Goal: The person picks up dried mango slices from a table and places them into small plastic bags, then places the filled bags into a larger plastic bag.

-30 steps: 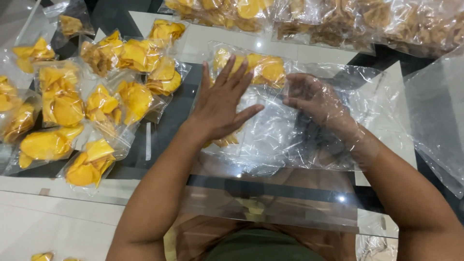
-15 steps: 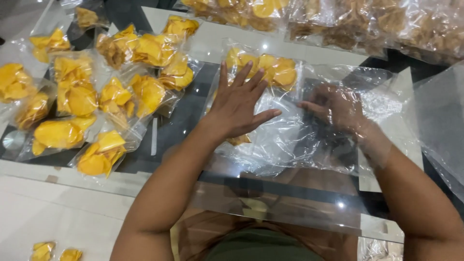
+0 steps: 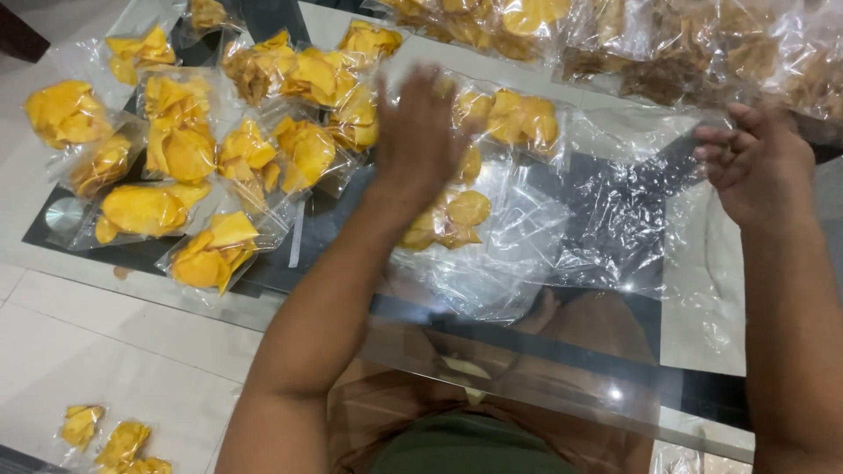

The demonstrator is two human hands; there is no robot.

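Packing looks well underway: many sealed clear bags of yellow chips lie in rows on the glass table to the left, and a further row of filled bags, some with browner chips, runs along the far edge. Three more small bags sit on the floor at lower left. Judging from that, most bags are filled; what's left in hand is the loose pile of clear plastic bags in the middle, mostly empty, with a few chips showing through or under it near the left forearm.

Left hand: motion-blurred, palm down, fingers extended and slightly spread, over a filled chip bag at the far side of the pile. Cannot tell whether it presses on the plastic or hangs just above; nothing gripped.

Right hand: at the right edge of the plastic pile, fingers curled inward, half closed. Fingertips seem to meet the top edge of a clear sheet, likely pinching it, but the plastic is too transparent to be sure.
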